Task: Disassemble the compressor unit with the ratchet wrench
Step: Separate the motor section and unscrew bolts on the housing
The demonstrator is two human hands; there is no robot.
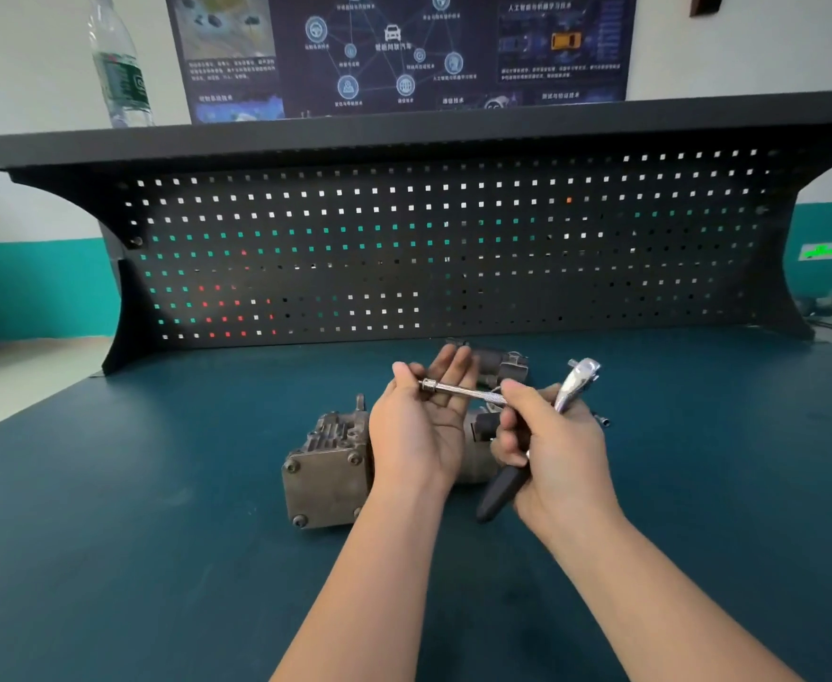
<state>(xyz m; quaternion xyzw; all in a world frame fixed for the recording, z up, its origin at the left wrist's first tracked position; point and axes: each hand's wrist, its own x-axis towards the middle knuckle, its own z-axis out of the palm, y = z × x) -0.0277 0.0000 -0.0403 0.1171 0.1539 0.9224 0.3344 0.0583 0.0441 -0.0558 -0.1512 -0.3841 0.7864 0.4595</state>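
Basically, both hands were up over the compressor unit (327, 472), which sat on the dark blue bench top (109, 509) near centre, bolted end plate facing the camera. Right hand (551, 450) was wrapped around the ratchet wrench (573, 386), black handle poking down out of the fist and chrome head up, while its thumb and forefinger pinched one end of a thin extension bar (463, 391). Left hand (418, 425) was palm up, fingers mostly straight, with the thumb and forefinger pinching the bar's socket end.

Step looked like tool setup: fitting the bar to the ratchet drive. To do it well, I'd say line the bar's square end straight onto the drive, push until it seats, then tug to check before going to the plate bolts. Juggling two tools in one hand risked a drop, so moving the bar fully to the left hand would help.

Room: plenty of open bench left, right and in front of the unit. Pegboard back panel (453, 248) stood behind, with another metal part (502, 361) at its foot, so swing toward the rear was tighter. A small loose socket (603, 420) lay just right of the hands, easy to knock. Bench edges were well away from the unit.
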